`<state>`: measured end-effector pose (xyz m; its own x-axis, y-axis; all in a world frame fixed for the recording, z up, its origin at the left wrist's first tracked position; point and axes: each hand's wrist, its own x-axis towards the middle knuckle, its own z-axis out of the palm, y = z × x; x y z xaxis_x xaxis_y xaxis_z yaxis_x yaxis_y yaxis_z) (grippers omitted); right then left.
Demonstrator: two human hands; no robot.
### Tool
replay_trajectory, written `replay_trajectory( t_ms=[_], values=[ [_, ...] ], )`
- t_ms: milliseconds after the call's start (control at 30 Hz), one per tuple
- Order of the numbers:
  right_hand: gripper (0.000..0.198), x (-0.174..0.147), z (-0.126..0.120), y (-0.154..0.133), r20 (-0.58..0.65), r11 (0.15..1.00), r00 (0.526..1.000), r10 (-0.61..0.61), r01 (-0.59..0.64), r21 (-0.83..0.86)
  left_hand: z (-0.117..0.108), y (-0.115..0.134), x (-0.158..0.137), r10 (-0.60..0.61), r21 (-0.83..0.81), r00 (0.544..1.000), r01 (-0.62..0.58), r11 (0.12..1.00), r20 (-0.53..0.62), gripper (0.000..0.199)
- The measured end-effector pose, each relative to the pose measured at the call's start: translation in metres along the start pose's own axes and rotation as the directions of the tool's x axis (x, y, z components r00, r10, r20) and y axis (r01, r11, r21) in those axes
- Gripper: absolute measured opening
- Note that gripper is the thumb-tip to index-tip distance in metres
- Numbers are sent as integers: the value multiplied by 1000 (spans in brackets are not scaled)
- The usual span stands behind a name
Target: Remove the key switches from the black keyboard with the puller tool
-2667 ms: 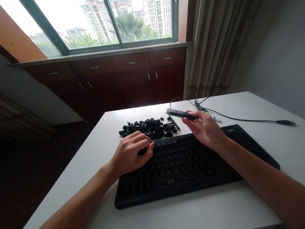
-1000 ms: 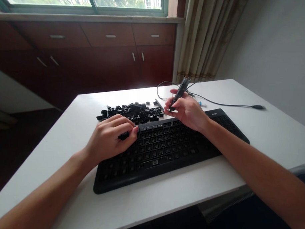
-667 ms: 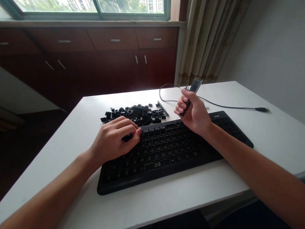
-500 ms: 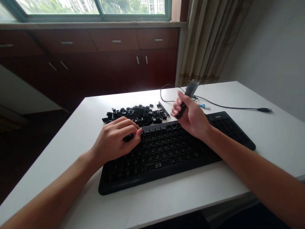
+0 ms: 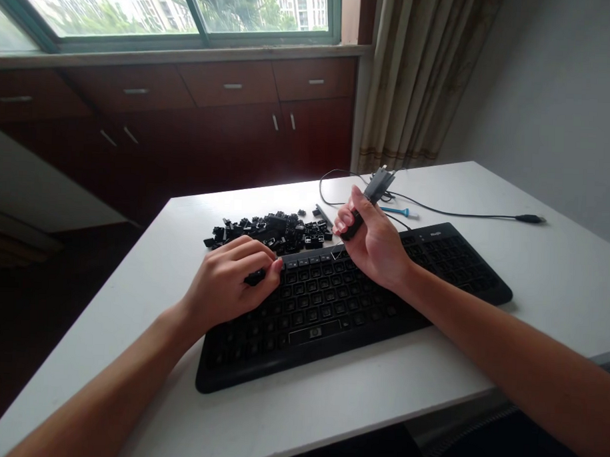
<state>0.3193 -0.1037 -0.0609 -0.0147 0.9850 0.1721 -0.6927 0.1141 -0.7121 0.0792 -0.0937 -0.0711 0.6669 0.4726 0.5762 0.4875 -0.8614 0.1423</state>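
Note:
A black keyboard [image 5: 315, 332] lies at a slant on the white table, with most of its keycaps off and the square key seats bare. My left hand [image 5: 233, 279] rests over its upper left part, fingers curled and thumb bent in against the back edge. Dark plastic shows through the gap between thumb and forefinger. Above the keyboard's middle, my right hand [image 5: 372, 241] is closed round a keycap puller [image 5: 379, 184], dark with a grey pronged upper end. Thin wire loops stick out below the fist, close to the top key row.
Behind the keyboard lies a heap of loose black keycaps [image 5: 279, 231]. A small blue-handled brush [image 5: 398, 211] and the black cable [image 5: 450, 212] with its plug [image 5: 530, 220] are at the back right. Beyond the white table [image 5: 132, 302] stand wooden cabinets [image 5: 228, 132].
My right hand has shifted slightly left and down with the puller, showing more of the blue brush. The left hand stays in place on the keyboard.

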Motion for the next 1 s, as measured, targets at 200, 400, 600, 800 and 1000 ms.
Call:
replay_trajectory(
  t_ms=[200, 400, 600, 800, 1000],
  values=[
    [28, -1, 3, 2, -16, 999, 999, 30, -30, -42, 2, -1, 0, -1, 1, 1000, 1, 1000, -4, 11],
    [30, -4, 7, -1, -14, 999, 999, 36, -37, -40, 2, -2, -2, -6, 13, 1000, 6, 1000, 5, 10],
    [32, -4, 7, 0, -7, 997, 1000, 13, -13, -77, 1, -1, -1, -4, 1, 1000, 4, 1000, 6, 10],
    [31, -9, 5, 9, 23, 956, 997, -72, 76, -284, 1, 0, 0, 0, -8, 1000, 0, 1000, 1, 10],
    [26, -18, 15, 10, 85, 809, 986, -146, 169, -563, -1, 2, 1, -30, -22, 1000, 30, 999, -5, 11]
  ],
)
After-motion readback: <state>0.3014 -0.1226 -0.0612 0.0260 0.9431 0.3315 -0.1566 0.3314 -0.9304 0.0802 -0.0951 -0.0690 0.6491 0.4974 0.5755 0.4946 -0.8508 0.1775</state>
